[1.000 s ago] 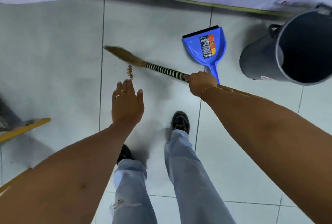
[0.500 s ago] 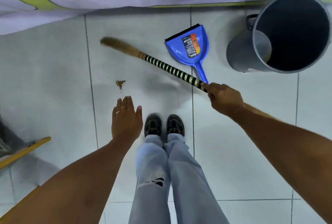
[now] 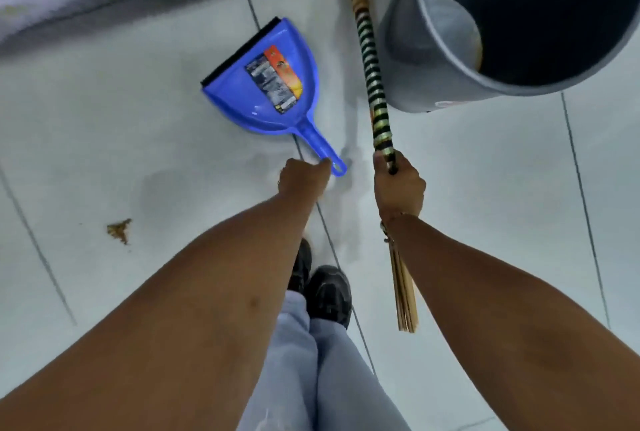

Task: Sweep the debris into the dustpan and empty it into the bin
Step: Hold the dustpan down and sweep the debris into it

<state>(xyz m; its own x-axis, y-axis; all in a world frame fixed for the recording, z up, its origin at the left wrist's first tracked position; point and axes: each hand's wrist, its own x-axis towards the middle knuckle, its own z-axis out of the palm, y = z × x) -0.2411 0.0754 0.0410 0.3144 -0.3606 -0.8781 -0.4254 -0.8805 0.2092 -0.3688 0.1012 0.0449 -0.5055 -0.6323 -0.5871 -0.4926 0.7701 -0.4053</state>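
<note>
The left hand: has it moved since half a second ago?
Yes. The left hand has left the debris side and reached the dustpan handle, which lies where it was beside the bin.

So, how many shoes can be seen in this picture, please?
2. Both are black, side by side on the floor below the dustpan: the right shoe shows well, and the left shoe is mostly hidden behind the left forearm.

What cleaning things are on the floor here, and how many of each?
Dustpan, blue: 1
Broom, striped handle: 1
Bin, grey: 1
Debris pile, brown: 1
Total: 4
</note>
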